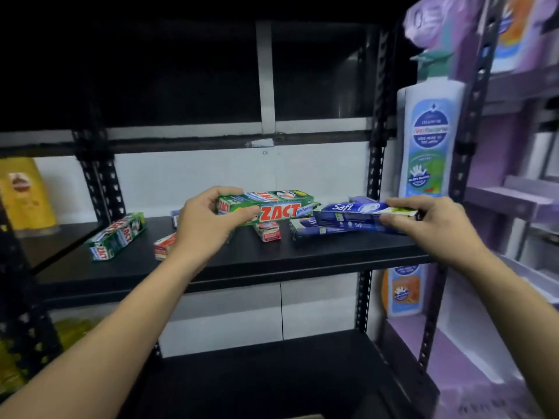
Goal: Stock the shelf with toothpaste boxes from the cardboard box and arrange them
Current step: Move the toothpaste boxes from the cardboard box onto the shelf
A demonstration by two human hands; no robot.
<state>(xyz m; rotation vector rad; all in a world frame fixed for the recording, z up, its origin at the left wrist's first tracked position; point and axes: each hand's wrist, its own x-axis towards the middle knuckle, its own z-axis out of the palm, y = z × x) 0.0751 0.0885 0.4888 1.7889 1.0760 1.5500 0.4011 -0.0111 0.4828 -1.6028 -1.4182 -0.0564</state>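
Two likely light, crushable cartons, held at their ends over the black shelf (302,252): left hand (208,220) grips the green toothpaste box (281,208), right hand (432,225) the blue toothpaste box (354,213).

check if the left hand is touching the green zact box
Touching. The head view shows the left hand gripping the green ZACT box at its left end.

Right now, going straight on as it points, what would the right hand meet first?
Probably the green ZACT toothpaste carton in the left hand; the right hand's blue Safi carton almost touches it, depth unclear.
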